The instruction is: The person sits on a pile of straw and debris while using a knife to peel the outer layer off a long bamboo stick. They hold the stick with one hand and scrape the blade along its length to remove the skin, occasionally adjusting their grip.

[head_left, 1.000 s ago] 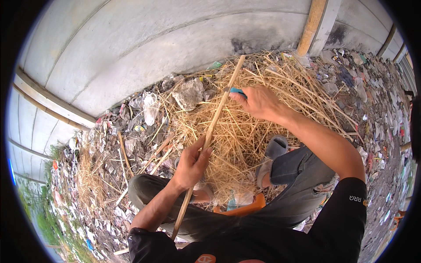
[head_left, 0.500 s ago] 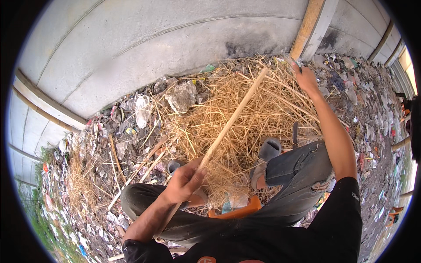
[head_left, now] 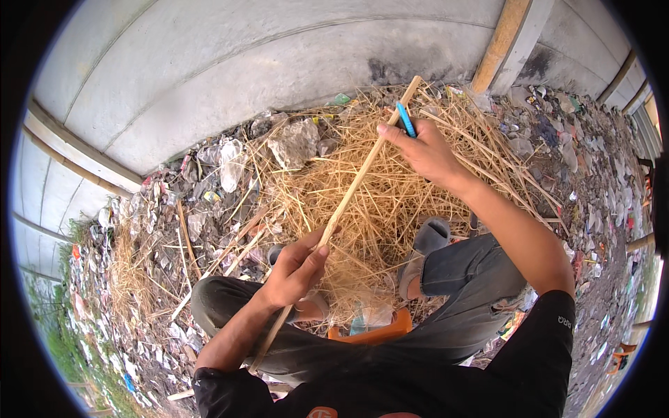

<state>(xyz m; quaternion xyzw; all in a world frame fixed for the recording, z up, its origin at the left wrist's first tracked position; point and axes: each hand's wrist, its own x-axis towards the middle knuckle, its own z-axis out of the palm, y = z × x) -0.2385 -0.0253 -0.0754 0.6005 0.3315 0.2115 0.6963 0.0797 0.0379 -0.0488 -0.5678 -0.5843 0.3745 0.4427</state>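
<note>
A long pale strip of split bamboo slants across the middle, its lower end passing over my left thigh. My left hand is closed around its lower half. Near the upper end is my right hand, closed on a slim blue tool that lies against the strip; its working edge cannot be made out. The thumb of that hand reaches to the strip. Below spreads a heap of straw-coloured shavings, around my feet in grey slippers.
Behind the heap rises a grey concrete wall with a wooden post. A pale rock-like lump sits left of the shavings. Scattered litter and loose strips cover the ground. An orange plastic edge shows between my legs.
My right hand has come left and slightly down from beyond the strip's end, bringing the blue tool against the strip. The strip's upper end has risen a little; my left hand keeps its hold.
</note>
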